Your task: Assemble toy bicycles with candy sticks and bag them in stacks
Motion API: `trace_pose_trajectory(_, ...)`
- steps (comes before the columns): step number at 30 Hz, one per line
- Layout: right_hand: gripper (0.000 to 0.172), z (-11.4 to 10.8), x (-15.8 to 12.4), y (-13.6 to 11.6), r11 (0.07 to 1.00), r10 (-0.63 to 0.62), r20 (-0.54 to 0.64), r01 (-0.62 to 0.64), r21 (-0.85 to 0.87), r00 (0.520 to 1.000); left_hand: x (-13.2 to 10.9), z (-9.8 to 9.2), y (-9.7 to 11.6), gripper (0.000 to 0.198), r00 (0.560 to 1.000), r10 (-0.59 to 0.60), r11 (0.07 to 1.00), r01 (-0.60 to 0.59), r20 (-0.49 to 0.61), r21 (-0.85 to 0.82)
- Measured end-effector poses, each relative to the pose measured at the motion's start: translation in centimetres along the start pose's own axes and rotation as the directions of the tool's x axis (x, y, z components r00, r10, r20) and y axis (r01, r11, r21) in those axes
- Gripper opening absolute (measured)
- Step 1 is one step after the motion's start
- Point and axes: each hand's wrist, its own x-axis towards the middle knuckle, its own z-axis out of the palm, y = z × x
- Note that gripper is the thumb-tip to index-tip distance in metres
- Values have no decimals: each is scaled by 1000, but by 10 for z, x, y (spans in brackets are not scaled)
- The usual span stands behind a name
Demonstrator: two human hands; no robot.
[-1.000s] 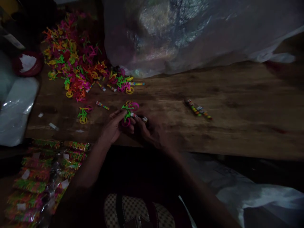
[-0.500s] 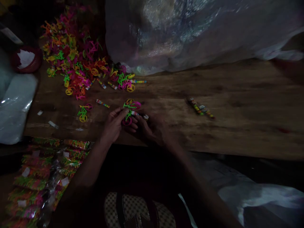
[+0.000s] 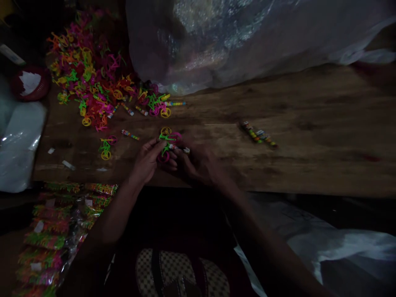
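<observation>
The scene is dim. My left hand and my right hand meet near the front edge of a wooden table. Together they pinch a small plastic toy bicycle with a green frame and pink wheels. A little white-tipped piece shows at my right fingertips. Both hands have their fingers curled closed round the toy. A second green toy bicycle with yellow wheels lies on the table to the left of my left hand.
A heap of bright plastic bicycles covers the table's far left. Striped candy sticks lie to the right. A big clear plastic bag fills the back. Packed bags of toys lie at lower left, a red bowl at far left.
My hands stay together on the toy bicycle and only turn it slightly. The view has shifted a little, so everything sits slightly left of before.
</observation>
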Motion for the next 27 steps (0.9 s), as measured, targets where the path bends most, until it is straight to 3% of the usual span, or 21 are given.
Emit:
trace_pose_trajectory(5, 35, -14, 3, -16, 973, 47, 145, -13, -230, 988, 0, 1, -3, 35, 998, 55, 997, -54, -16, 53)
trace_pose_trajectory(10, 37, -15, 3, -18, 953, 131, 134, -87, -290, 982, 4, -3, -11, 28, 996, 87, 991, -86, -8, 100)
trace_pose_trajectory(15, 42, -20, 1, -22, 908, 164, 162, -84, -410, 973, 9, 3, -22, 19, 966, 242, 954, -220, -88, 204)
trace_pose_trajectory(18, 40, -30, -7, -15, 931, 134, 86, -96, -352, 987, 8, 15, -20, 20, 981, 154, 982, -139, -117, 128)
trace_pose_trajectory(20, 38, -38, -12, -2, 951, 12, -15, -16, -308, 1000, 4, 20, -14, 23, 994, 41, 997, -33, -98, 75)
trace_pose_trajectory(22, 36, -47, -16, 16, 926, -69, -149, 8, -379, 986, -4, 18, -9, 27, 996, -43, 997, 48, -83, 68)
trace_pose_trajectory(24, 39, -55, -19, 34, 834, -40, -264, -113, -539, 964, -12, 9, -4, 30, 993, -64, 992, 74, -102, 102)
trace_pose_trajectory(27, 47, -59, -25, 49, 675, 60, -370, -311, -669, 927, -25, -16, 3, 33, 981, 64, 976, -23, -186, 215)
